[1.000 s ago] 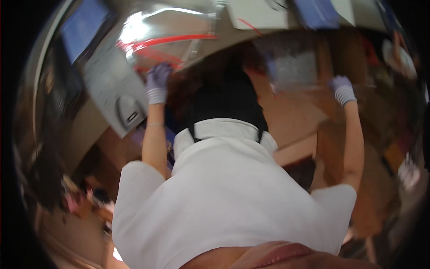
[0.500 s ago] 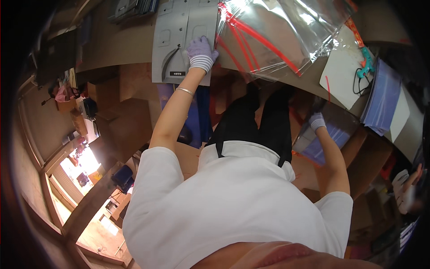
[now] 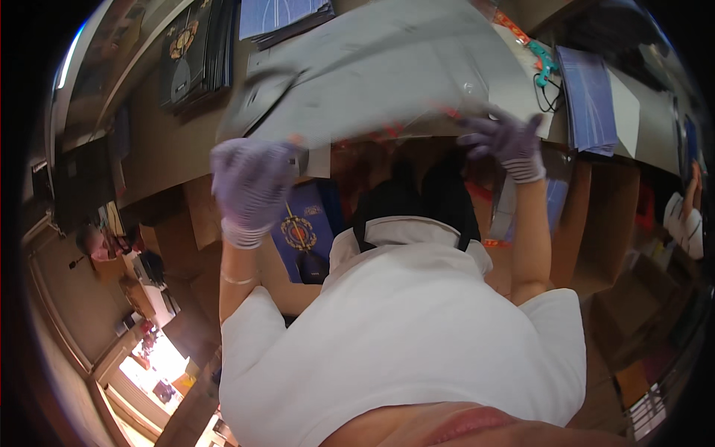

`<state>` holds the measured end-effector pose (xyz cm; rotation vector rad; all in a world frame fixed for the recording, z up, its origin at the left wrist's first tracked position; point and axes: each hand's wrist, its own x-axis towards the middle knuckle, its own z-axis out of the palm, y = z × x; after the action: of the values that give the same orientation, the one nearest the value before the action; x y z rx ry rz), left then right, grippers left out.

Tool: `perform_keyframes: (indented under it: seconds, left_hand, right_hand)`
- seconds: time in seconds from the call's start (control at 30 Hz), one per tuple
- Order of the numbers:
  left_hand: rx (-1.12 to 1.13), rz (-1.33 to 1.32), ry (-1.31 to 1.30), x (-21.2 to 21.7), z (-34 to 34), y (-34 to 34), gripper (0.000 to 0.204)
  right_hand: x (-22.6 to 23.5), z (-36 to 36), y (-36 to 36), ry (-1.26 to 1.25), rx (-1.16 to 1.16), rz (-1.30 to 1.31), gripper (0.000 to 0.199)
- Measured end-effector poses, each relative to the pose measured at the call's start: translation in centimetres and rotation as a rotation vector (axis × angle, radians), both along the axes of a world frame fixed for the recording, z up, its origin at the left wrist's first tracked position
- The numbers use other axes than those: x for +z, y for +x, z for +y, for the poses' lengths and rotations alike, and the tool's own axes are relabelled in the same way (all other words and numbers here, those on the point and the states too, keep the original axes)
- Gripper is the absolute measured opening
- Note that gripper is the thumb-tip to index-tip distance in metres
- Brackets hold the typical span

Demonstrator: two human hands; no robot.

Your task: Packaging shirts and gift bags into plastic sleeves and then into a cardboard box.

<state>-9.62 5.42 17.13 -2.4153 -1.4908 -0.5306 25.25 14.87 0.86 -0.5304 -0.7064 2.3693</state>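
Note:
A large grey flat panel (image 3: 372, 82), blurred by motion, spans the table above the front edge, with a dark curved strap (image 3: 275, 100) at its left end. My left hand (image 3: 253, 182), in a purple glove with a striped cuff, is closed at the panel's near left corner. My right hand (image 3: 506, 145), gloved alike, has its fingers spread beside the near right corner and does not appear to grip it. Bits of red strip (image 3: 391, 130) show along the panel's near edge; most of the clear plastic bag they belong to is hidden.
Dark printed boards (image 3: 197, 56) stand stacked at far left, near blue printed sheets (image 3: 283, 15). At right lie a teal corded tool (image 3: 544, 63) and a blue sheet stack (image 3: 588, 100). Below the table are a blue printed package (image 3: 302, 231) and a cardboard box (image 3: 607, 223). Another person's hand (image 3: 696, 179) shows far right.
The grey panel has swung from upright at left to lying across the table, over the red-edged bag. My left hand came nearer; my right hand rose from below the table edge.

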Motion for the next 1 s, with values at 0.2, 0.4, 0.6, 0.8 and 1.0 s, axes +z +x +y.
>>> perform_keyframes:
  seconds: [0.2,0.4,0.6,0.8,1.0]
  left_hand:
    - [-0.458,-0.188,0.053,-9.7,4.4,4.1,0.022]
    - [-0.251,-0.074,-0.439,-26.5,15.8,2.2,0.027]
    - [-0.203,0.066,-0.668,-33.2,21.4,3.9,0.014]
    - [0.194,-0.789,-0.571,-37.4,21.2,8.1,0.014]
    - [0.214,-0.961,-1.019,-34.6,21.5,9.1,0.021]
  right_hand:
    - [2.7,-7.0,10.7,0.692,-0.47,-0.975,0.038]
    - [4.7,-13.7,14.1,0.474,-0.572,-1.242,0.027]
    - [3.6,-19.3,14.3,0.555,-0.797,-1.504,0.033]
    - [2.5,-20.1,12.6,0.516,-0.775,-1.537,0.03]
    - [2.3,-22.1,15.5,0.423,-1.009,-1.59,0.029]
